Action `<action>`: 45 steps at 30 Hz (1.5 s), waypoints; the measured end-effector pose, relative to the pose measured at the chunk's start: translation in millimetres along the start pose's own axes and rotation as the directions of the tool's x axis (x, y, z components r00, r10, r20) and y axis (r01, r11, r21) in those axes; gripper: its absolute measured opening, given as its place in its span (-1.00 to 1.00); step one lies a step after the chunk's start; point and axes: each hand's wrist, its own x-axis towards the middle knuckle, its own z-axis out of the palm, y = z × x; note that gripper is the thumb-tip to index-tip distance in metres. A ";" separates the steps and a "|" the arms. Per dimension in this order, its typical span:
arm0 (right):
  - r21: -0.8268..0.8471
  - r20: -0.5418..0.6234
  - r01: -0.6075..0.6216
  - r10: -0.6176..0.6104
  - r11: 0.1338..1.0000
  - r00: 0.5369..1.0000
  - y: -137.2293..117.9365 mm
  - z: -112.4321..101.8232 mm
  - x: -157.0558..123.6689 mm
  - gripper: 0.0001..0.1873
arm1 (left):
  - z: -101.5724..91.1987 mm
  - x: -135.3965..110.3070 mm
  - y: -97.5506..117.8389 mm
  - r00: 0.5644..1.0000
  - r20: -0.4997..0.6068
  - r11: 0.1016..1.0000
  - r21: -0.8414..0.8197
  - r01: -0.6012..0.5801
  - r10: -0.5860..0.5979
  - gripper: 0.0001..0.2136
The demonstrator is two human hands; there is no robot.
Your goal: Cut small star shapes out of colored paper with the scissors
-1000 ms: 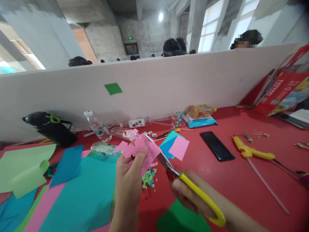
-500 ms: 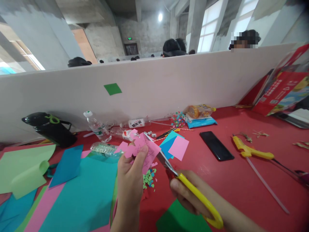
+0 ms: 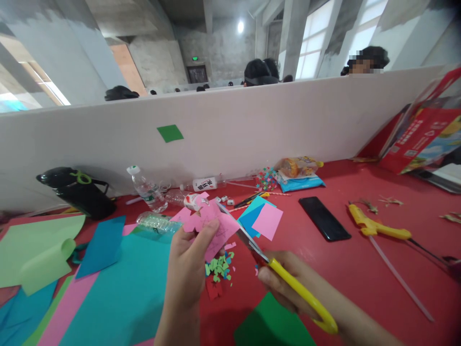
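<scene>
My left hand [image 3: 187,276] pinches a pink paper piece [image 3: 211,226] with star outlines drawn on it, holding it up above the red table [image 3: 360,269]. My right hand [image 3: 288,288] grips yellow-handled scissors [image 3: 284,278]. Their blades point up and left, meeting the right edge of the pink paper. Small green, blue and red paper scraps [image 3: 218,269] lie on the table just below the paper.
Large teal [image 3: 118,293], pink, blue [image 3: 103,245] and light green [image 3: 36,250] sheets cover the left. A dark green sheet [image 3: 270,327] lies near me. Bottles [image 3: 146,190], a black phone [image 3: 324,218], a yellow glue gun [image 3: 378,226], snack packs [image 3: 297,173] and a black bag [image 3: 77,192] stand before a white partition [image 3: 252,125]; people sit beyond it.
The pink paper has turned slightly in my left hand, which shifted a little left. The scissors stay at the paper's right edge.
</scene>
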 end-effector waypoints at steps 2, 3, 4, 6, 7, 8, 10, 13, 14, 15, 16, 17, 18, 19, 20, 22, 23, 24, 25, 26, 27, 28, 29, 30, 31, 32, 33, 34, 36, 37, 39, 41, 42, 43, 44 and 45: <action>-0.008 -0.028 0.003 -0.003 1.000 1.000 0.9 -0.6 1.1 -0.30 | -2.3 1.2 1.9 0.998 0.041 0.997 -0.062 0.045 -0.043 -0.84; -0.014 -0.053 0.006 -0.007 1.000 0.999 1.3 -0.3 1.7 -0.30 | -3.4 1.6 2.2 0.995 0.070 0.991 -0.110 0.075 -0.068 -0.84; -0.019 -0.079 0.010 -0.012 1.000 0.997 1.5 0.3 2.2 -0.29 | -4.2 1.7 1.8 0.989 0.111 0.981 -0.157 0.112 -0.095 -0.84; -0.028 -0.132 0.021 -0.024 0.999 0.991 0.9 2.5 2.6 -0.27 | -3.9 0.7 -0.9 0.959 0.240 0.954 -0.219 0.205 -0.151 -0.84; -0.028 -0.155 0.024 -0.028 0.999 0.988 -0.1 3.7 2.5 -0.26 | -2.3 -0.5 -3.3 0.933 0.318 0.941 -0.228 0.249 -0.170 -0.84; -0.027 -0.178 0.027 -0.031 0.999 0.984 -1.5 5.0 2.1 -0.26 | 0.4 -2.3 -6.2 0.904 0.389 0.933 -0.228 0.279 -0.176 -0.84; -0.021 -0.220 0.033 -0.037 0.999 0.975 -4.8 7.2 1.0 -0.26 | 8.9 -6.9 -12.4 0.883 0.446 0.936 -0.226 0.271 -0.148 -0.86; -0.004 -0.234 0.036 -0.036 0.999 0.971 -7.8 8.6 0.2 -0.27 | 24.3 -13.8 -18.6 0.978 0.207 0.971 -0.231 0.064 -0.016 -0.94; 0.008 -0.234 0.027 -0.025 1.000 0.972 -7.6 8.6 0.4 -0.27 | 28.3 -15.0 -19.0 0.995 0.093 0.974 -0.227 -0.021 0.043 -0.90; 0.021 -0.230 0.017 -0.011 1.000 0.973 -6.8 8.4 0.9 -0.27 | 31.3 -15.5 -18.6 0.996 -0.005 0.972 -0.215 -0.091 0.092 -0.89; 0.032 -0.215 0.009 -0.002 0.999 0.977 -5.4 8.1 1.6 -0.27 | 32.9 -15.2 -17.6 0.987 -0.090 0.967 -0.204 -0.152 0.136 -0.89; 0.040 -0.193 0.010 -0.002 0.999 0.981 -3.5 7.7 2.3 -0.28 | 33.3 -14.1 -16.4 0.973 -0.157 0.961 -0.193 -0.200 0.171 -0.90; 0.044 -0.171 0.021 -0.013 0.999 0.985 -1.4 7.4 3.0 -0.29 | 32.7 -12.4 -15.1 0.959 -0.204 0.954 -0.187 -0.235 0.196 -0.92; 0.045 -0.149 0.036 -0.029 0.998 0.988 0.8 7.2 3.7 -0.30 | 31.4 -10.3 -14.0 0.948 -0.239 0.950 -0.179 -0.257 0.211 -0.93; 0.040 -0.133 0.053 -0.047 0.998 0.990 3.1 7.0 4.2 -0.32 | 29.5 -7.9 -13.2 0.941 -0.258 0.950 -0.165 -0.267 0.219 -0.95; 0.022 -0.124 0.070 -0.067 0.997 0.990 7.4 6.8 5.1 -0.34 | 25.1 -3.4 -12.2 0.940 -0.256 0.960 -0.105 -0.260 0.226 -0.94; 0.010 -0.123 0.069 -0.068 0.998 0.990 9.4 6.6 5.4 -0.35 | 22.8 -1.5 -11.8 0.947 -0.230 0.966 -0.070 -0.248 0.226 -0.92; -0.002 -0.116 0.065 -0.065 0.998 0.991 11.2 6.2 5.6 -0.36 | 20.6 0.0 -11.1 0.957 -0.195 0.973 -0.045 -0.228 0.215 -0.91; -0.010 -0.109 0.062 -0.063 0.998 0.992 12.7 5.6 5.8 -0.37 | 18.4 1.3 -10.1 0.969 -0.155 0.979 -0.036 -0.200 0.193 -0.90; -0.021 -0.105 0.061 -0.063 0.998 0.993 13.7 4.8 6.0 -0.37 | 16.1 2.4 -8.9 0.980 -0.119 0.986 -0.043 -0.164 0.158 -0.89; -0.027 -0.104 0.055 -0.057 0.998 0.993 14.2 3.6 6.3 -0.37 | 13.7 3.3 -7.4 0.989 -0.093 0.991 -0.058 -0.121 0.116 -0.88; -0.036 -0.099 0.045 -0.048 0.998 0.994 14.3 2.3 6.5 -0.37 | 11.3 4.0 -5.8 0.994 -0.077 0.994 -0.076 -0.077 0.071 -0.87; -0.050 -0.096 0.034 -0.039 0.998 0.995 13.8 0.8 6.9 -0.38 | 9.0 4.6 -4.4 0.997 -0.067 0.995 -0.090 -0.042 0.036 -0.85; -0.071 -0.093 0.022 -0.029 0.997 0.995 13.1 -0.7 7.2 -0.38 | 6.8 5.1 -3.2 0.998 -0.065 0.995 -0.099 -0.020 0.014 -0.85; -0.098 -0.087 0.011 -0.019 0.995 0.996 12.2 -2.2 7.6 -0.39 | 4.8 5.6 -2.3 0.998 -0.064 0.994 -0.105 -0.012 0.005 -0.85; -0.127 -0.086 0.002 -0.013 0.992 0.996 11.4 -3.5 7.9 -0.40 | 3.1 6.2 -1.9 0.998 -0.068 0.994 -0.109 -0.012 0.005 -0.85; -0.154 -0.083 -0.004 -0.009 0.988 0.996 10.8 -4.7 8.1 -0.41 | 1.8 6.7 -1.8 0.997 -0.071 0.994 -0.111 -0.016 0.009 -0.86; -0.173 -0.081 -0.010 -0.004 0.985 0.997 10.4 -5.7 8.2 -0.41 | 0.9 7.2 -2.1 0.997 -0.073 0.994 -0.110 -0.022 0.014 -0.86; -0.180 -0.072 -0.016 0.003 0.984 0.997 10.3 -7.2 8.0 -0.41 | 0.0 8.2 -2.9 0.996 -0.081 0.994 -0.100 -0.035 0.027 -0.84; -0.178 -0.065 -0.009 -0.003 0.984 0.998 10.2 -7.9 7.6 -0.41 | -0.2 8.7 -3.4 0.996 -0.085 0.995 -0.087 -0.042 0.034 -0.83; -0.187 -0.040 0.015 -0.023 0.982 0.999 9.0 -9.2 6.2 -0.40 | -0.3 9.2 -3.9 0.993 -0.105 0.997 -0.046 -0.060 0.055 -0.81; -0.217 -0.005 0.039 -0.041 0.975 0.999 6.1 -10.7 4.1 -0.37 | -0.6 9.2 -3.8 0.990 -0.122 0.997 0.006 -0.076 0.077 -0.80; -0.228 0.006 0.041 -0.041 0.973 0.999 4.4 -11.4 3.0 -0.36 | -0.8 9.0 -3.5 0.988 -0.127 0.996 0.027 -0.081 0.083 -0.79; -0.241 0.013 0.044 -0.043 0.970 0.999 2.9 -12.1 1.9 -0.36 | -1.0 8.6 -3.0 0.988 -0.131 0.996 0.042 -0.083 0.087 -0.79; -0.251 0.019 0.046 -0.043 0.967 0.999 1.7 -12.8 1.0 -0.36 | -1.3 8.0 -2.5 0.987 -0.134 0.995 0.051 -0.082 0.088 -0.79; -0.260 0.022 0.051 -0.047 0.964 0.999 1.2 -13.5 0.2 -0.36 | -1.7 7.4 -2.0 0.987 -0.136 0.995 0.056 -0.080 0.087 -0.79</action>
